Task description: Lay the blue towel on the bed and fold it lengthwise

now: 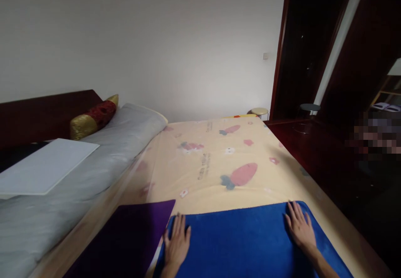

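A blue towel (pixel 241 240) lies spread flat on the near end of a bed covered by a cream sheet (pixel 219 161) printed with red carrots. My left hand (pixel 177 241) rests palm down on the towel's far left corner, fingers apart. Flat on the far right corner lies my right hand (pixel 300 226), also with fingers spread. Neither hand grips anything. A dark purple cloth (pixel 125 240) lies flat just left of the towel, its edge close to my left hand.
A grey long pillow (pixel 103 152) runs along the bed's left side, with a white flat board (pixel 44 165) and a gold and red bolster (pixel 94 117) on it. Dark wooden headboard (pixel 46 111) at left. A dark wooden doorway (pixel 300 48), stools and furniture stand at right.
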A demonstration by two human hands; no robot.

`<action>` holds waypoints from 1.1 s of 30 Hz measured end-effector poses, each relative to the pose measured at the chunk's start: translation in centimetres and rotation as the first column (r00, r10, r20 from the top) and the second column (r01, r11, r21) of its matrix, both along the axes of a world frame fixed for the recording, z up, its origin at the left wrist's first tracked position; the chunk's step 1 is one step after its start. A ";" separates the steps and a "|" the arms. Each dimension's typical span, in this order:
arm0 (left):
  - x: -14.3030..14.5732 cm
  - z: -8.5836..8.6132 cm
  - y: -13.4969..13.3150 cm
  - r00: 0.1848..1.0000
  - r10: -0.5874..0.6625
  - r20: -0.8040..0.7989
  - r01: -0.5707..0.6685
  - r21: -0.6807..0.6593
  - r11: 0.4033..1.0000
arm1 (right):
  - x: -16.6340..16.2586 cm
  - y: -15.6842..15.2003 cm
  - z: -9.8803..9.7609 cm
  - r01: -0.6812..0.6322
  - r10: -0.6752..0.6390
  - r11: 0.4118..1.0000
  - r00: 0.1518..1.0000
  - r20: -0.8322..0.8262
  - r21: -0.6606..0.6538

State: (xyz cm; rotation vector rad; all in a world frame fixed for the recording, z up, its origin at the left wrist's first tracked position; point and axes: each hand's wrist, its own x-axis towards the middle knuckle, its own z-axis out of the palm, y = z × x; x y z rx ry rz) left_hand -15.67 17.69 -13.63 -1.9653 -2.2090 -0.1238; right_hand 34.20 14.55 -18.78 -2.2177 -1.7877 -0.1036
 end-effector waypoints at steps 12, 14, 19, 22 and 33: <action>11.6 -1.7 0.5 0.876 -0.433 0.214 0.462 -0.107 0.881 | -8.3 1.8 1.9 -0.485 0.459 0.868 0.866 -0.198 -0.108; 5.3 -1.5 0.9 0.970 -0.202 0.134 0.218 -0.116 0.969 | -1.2 1.1 0.8 -0.317 0.298 0.940 0.943 -0.151 -0.124; -5.7 -1.6 1.2 0.998 0.063 -0.003 -0.063 -0.114 0.992 | 10.7 -0.9 -1.9 -0.091 0.079 0.985 0.993 -0.089 -0.146; -5.1 -1.0 1.0 0.995 0.095 -0.017 -0.096 -0.114 0.989 | 9.8 -0.9 -1.7 0.012 -0.019 0.987 0.999 -0.037 -0.163; 12.5 -2.4 -6.9 0.779 -0.598 0.190 0.610 -0.006 0.793 | -14.0 -5.4 0.8 -0.528 0.508 0.847 0.837 -0.205 -0.056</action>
